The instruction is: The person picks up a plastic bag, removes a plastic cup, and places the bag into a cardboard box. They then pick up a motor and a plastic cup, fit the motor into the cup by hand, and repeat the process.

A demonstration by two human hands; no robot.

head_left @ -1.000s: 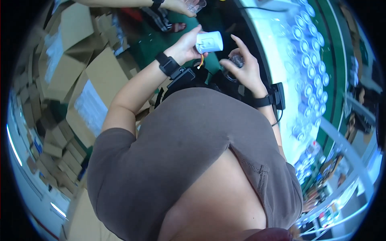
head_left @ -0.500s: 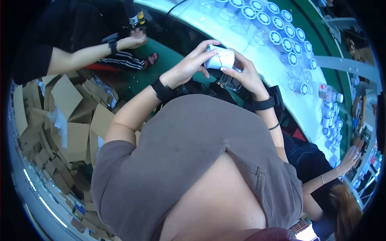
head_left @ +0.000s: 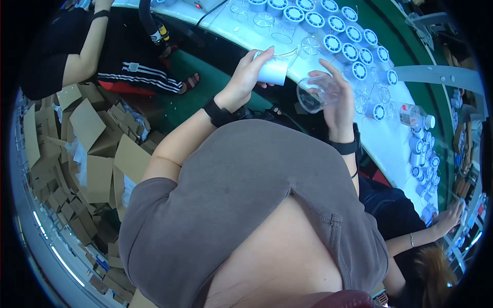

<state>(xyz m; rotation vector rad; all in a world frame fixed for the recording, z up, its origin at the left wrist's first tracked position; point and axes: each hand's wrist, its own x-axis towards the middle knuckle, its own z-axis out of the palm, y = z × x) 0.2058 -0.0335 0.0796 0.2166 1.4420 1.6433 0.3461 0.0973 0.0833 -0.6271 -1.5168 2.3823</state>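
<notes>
My left hand is closed around a white plastic cylinder, holding it tilted just off the table's near edge. A thin wire loops out beside its upper end. To the right, my right hand holds a clear plastic cup against its fingers and palm, with the round rim turned toward my left. A gap separates the cup from the cylinder. Beyond my hands, several white cylinders with blue-looking vented ends stand in rows, with clear cups among them.
The white table curves from upper left to lower right. A clear bottle lies on it near more white cylinders. Open cardboard boxes pile up at left. One co-worker's arm is at upper left, another's hand at right.
My hands have moved apart: the left keeps the white cylinder, the right has drawn away rightward with the clear cup. The left co-worker's arm has moved up.
</notes>
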